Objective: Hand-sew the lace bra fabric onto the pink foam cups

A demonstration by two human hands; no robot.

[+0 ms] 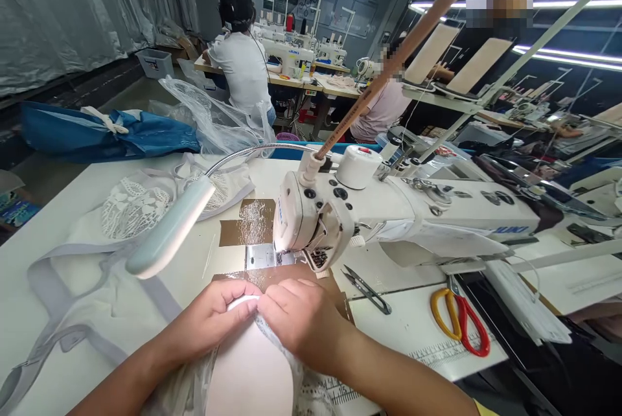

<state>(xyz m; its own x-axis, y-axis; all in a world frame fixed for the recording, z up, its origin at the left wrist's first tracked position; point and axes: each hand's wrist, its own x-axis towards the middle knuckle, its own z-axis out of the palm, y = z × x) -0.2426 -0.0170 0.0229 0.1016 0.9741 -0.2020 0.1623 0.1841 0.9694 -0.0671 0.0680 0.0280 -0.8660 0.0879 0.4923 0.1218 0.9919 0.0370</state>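
In the head view, a pale pink padded bra cup [251,364] with lace along its side lies in front of the sewing machine [389,199]. My left hand [211,315] pinches the cup's top edge between thumb and fingers. Close against it, my right hand [306,315] is closed on the same edge and the lace trim, its fingertips partly hidden. Both hands are just short of the needle area, by the brown taped sheet [291,273]. More white lace fabric lies under the cup, partly covered by my arms.
White bra pieces with grey straps [97,254] spread over the table's left. A lamp [172,228] on a bent neck hangs above them. Thread snips [367,289] and red-and-yellow-handled scissors [459,322] lie to the right. People sit at other machines beyond.
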